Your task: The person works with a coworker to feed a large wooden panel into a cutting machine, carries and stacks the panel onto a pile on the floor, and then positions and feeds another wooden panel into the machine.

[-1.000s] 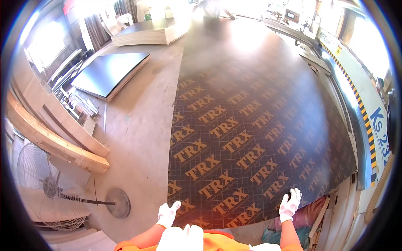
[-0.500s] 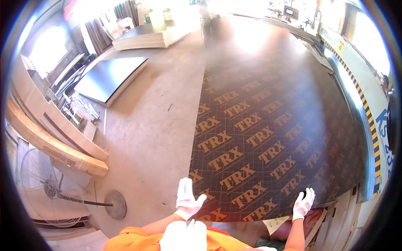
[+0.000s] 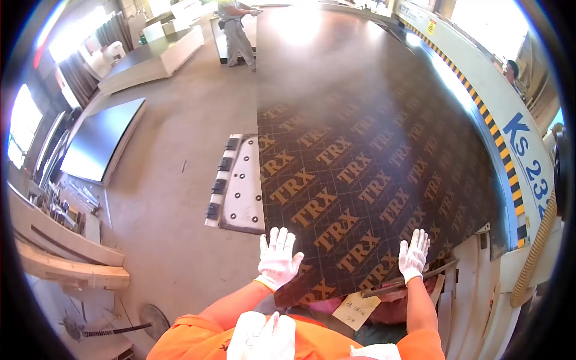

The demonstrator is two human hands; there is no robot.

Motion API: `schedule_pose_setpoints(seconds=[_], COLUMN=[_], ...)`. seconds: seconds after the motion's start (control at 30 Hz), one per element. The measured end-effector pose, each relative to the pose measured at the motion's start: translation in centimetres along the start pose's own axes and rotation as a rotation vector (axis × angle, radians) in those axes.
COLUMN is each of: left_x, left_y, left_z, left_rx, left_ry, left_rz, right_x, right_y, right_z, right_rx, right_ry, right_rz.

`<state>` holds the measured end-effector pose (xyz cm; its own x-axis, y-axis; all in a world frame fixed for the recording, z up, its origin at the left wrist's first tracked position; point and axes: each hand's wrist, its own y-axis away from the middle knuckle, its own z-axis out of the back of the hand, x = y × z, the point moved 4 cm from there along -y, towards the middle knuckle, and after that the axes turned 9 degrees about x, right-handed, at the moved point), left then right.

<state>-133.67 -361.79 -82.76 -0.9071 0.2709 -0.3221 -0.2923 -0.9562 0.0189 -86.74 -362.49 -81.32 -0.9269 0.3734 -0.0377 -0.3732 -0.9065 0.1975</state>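
Note:
A large dark brown panel [image 3: 354,180] printed with "TRX" lettering stretches away in front of me. My left hand [image 3: 278,261], in a white glove, has its fingers spread at the panel's near left corner. Further right, my right hand [image 3: 414,255], also gloved, lies with fingers stretched out over the panel near its front edge. Neither hand grips anything. Below the front edge, a paper tag with handwriting [image 3: 355,309] hangs between my arms.
A white machine beam with yellow-black stripes [image 3: 486,120] runs along the right. Beside the panel's left edge juts a white perforated plate [image 3: 243,183]. A co-worker [image 3: 236,33] stands at the far end. Panel stacks [image 3: 105,141] and a fan [image 3: 75,327] are on the left.
My view has swung to the right. The white perforated plate now shows beside the panel's left edge. Both hands have spread their fingers over the panel, and the far co-worker shows more clearly.

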Motion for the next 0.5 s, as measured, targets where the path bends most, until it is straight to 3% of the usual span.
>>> schedule_pose_setpoints(seconds=[0.33, 0.5], left_x=[-4.9, -9.2], left_y=[1.9, 1.6], left_z=[0.2, 1.7], left_rx=[0.029, 0.152], left_ry=[0.077, 0.057], left_rz=[-0.103, -0.13], right_x=[-6.7, -7.8], right_y=[4.3, 1.1], right_z=[0.3, 3.2], right_rx=[-0.019, -0.116], right_ry=[-0.007, -0.026], right_rz=[-0.076, 0.025])
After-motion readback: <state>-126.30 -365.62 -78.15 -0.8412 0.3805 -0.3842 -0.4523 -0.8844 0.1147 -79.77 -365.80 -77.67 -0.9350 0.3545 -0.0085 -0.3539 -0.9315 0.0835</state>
